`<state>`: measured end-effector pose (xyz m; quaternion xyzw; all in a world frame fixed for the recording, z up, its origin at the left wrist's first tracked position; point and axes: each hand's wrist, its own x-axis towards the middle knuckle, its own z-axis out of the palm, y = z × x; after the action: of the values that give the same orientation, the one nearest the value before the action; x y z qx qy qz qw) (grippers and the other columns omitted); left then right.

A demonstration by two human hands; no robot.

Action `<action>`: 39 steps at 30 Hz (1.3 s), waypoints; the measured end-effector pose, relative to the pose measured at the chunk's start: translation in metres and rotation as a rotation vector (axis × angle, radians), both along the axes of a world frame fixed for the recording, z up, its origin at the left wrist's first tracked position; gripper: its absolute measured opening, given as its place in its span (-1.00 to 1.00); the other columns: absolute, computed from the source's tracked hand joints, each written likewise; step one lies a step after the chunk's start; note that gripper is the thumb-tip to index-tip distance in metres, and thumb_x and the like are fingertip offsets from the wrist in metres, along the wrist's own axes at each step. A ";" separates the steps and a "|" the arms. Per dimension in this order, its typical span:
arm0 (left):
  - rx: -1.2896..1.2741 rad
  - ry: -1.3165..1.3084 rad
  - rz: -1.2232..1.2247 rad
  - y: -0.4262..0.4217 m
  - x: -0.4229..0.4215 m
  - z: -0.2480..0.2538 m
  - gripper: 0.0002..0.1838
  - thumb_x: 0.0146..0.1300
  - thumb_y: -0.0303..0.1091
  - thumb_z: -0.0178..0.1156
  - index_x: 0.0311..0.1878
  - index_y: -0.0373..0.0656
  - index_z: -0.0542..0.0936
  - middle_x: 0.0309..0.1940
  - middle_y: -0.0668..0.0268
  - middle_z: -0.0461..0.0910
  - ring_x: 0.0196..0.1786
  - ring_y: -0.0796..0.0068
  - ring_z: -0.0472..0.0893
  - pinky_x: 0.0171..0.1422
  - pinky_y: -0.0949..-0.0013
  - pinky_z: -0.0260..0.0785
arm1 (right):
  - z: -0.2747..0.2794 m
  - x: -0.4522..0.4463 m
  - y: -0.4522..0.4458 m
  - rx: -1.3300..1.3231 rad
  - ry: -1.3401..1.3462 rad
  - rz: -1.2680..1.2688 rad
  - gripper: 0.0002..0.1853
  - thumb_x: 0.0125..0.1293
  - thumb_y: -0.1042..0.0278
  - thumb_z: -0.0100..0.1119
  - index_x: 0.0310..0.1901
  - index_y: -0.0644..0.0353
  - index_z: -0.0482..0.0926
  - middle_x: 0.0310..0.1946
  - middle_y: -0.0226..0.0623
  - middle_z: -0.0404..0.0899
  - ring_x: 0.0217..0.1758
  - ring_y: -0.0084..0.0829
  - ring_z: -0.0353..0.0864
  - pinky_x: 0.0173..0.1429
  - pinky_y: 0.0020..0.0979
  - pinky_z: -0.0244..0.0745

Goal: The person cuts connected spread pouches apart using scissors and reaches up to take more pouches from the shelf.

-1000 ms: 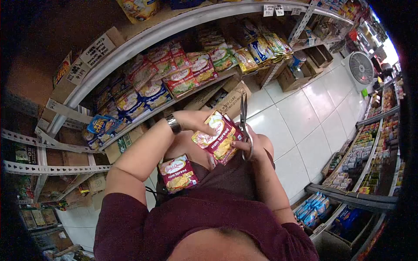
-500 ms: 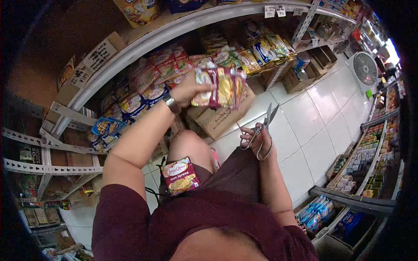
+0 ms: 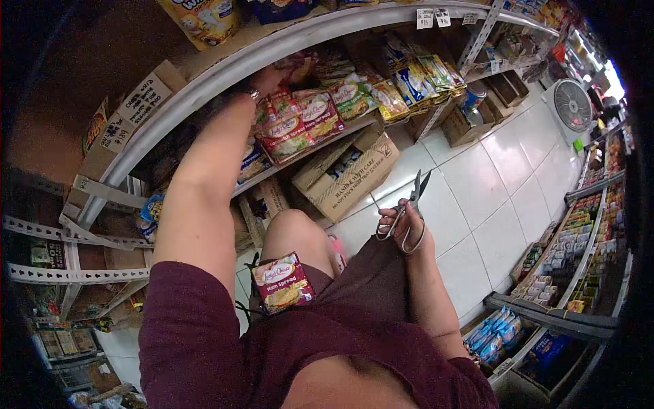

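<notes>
Deep in the lower shelf, my left hand (image 3: 270, 80) is at the back behind the front row, closed on dark red ham spread packets (image 3: 298, 66); shadow and blur hide some of its fingers. In front of it lie a red sandwich spread pouch (image 3: 283, 129) and a ham spread pouch (image 3: 319, 116). My right hand (image 3: 411, 223) grips metal scissors (image 3: 417, 187) above my lap, handle loops round the fingers, the blades pointing up and slightly apart. One more ham spread pouch (image 3: 282, 283) rests on my left thigh.
An open cardboard box (image 3: 357, 177) sits on the tiled floor (image 3: 470, 198) below the shelf edge. Yellow and green pouches (image 3: 392, 99) fill the shelf further right. A metal beam (image 3: 225, 65) runs above my left forearm. A fan (image 3: 571, 107) stands at the far right.
My left hand has carried the ham spread packets from in front of the shelf up and back into it. The scissors have barely moved in my right hand.
</notes>
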<state>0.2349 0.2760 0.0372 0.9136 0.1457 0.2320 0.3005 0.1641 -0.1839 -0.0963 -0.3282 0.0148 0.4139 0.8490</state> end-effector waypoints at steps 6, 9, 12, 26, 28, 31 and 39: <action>0.348 0.214 0.014 0.005 -0.001 0.003 -0.03 0.11 0.10 0.19 0.44 -0.19 -0.04 0.43 -0.08 -0.06 0.50 0.01 -0.12 0.53 0.13 -0.22 | -0.001 0.002 0.003 -0.020 0.033 -0.008 -0.74 0.37 0.08 0.00 -0.04 0.02 0.38 -0.20 0.07 0.59 -0.24 -0.13 0.64 -0.21 -0.16 0.55; 0.472 0.113 0.022 -0.001 0.003 -0.003 -0.06 0.09 0.14 0.23 0.41 -0.15 0.07 0.40 -0.04 0.07 0.45 0.01 0.05 0.48 0.10 -0.06 | -0.001 0.003 0.005 -0.036 0.029 0.004 -0.74 0.36 0.07 0.02 -0.06 0.01 0.39 -0.20 0.06 0.59 -0.24 -0.13 0.64 -0.20 -0.15 0.54; 0.234 0.235 -0.210 -0.003 0.006 0.014 -0.21 0.12 0.11 0.21 0.33 -0.15 0.25 0.29 -0.01 0.28 0.35 0.07 0.26 0.40 0.11 0.09 | -0.003 0.002 0.004 -0.046 0.018 0.004 -0.73 0.35 0.06 0.03 -0.06 0.01 0.39 -0.21 0.04 0.59 -0.24 -0.14 0.64 -0.19 -0.15 0.54; 0.441 0.238 -0.314 0.038 0.037 -0.005 -0.45 0.07 -0.14 0.29 0.14 -0.10 0.46 0.09 0.15 0.49 0.14 0.19 0.45 0.29 0.09 0.22 | 0.003 0.001 0.004 -0.054 0.027 -0.021 -0.74 0.35 0.10 0.04 -0.04 0.02 0.37 -0.23 0.01 0.60 -0.26 -0.18 0.63 -0.22 -0.19 0.51; 0.483 0.244 -0.308 0.036 0.036 -0.001 -0.46 0.07 -0.12 0.28 0.13 -0.09 0.47 0.08 0.14 0.50 0.13 0.17 0.45 0.28 0.08 0.23 | 0.001 0.001 0.003 -0.019 0.038 -0.021 -0.75 0.34 0.12 0.06 -0.05 0.01 0.40 -0.23 0.01 0.61 -0.26 -0.18 0.63 -0.23 -0.20 0.51; 0.527 0.237 -0.293 0.037 0.034 -0.002 -0.49 0.07 -0.10 0.27 0.10 -0.08 0.50 0.07 0.12 0.51 0.13 0.15 0.46 0.28 0.07 0.23 | 0.001 0.002 0.003 -0.027 0.039 -0.034 -0.76 0.32 0.13 0.09 -0.07 0.01 0.42 -0.23 0.01 0.61 -0.27 -0.19 0.63 -0.24 -0.21 0.52; 0.750 0.364 -0.160 0.022 0.038 -0.004 -0.55 0.07 -0.07 0.26 0.03 -0.02 0.56 0.04 0.08 0.53 0.12 0.05 0.47 0.27 0.05 0.25 | 0.003 0.001 0.004 -0.029 0.046 -0.036 -0.74 0.29 0.12 0.13 -0.08 0.01 0.42 -0.26 -0.01 0.61 -0.29 -0.20 0.63 -0.25 -0.21 0.53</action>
<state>0.2730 0.2980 0.0336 0.9941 0.0305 0.0800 -0.0663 0.1653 -0.1803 -0.0934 -0.3305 0.0463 0.4060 0.8507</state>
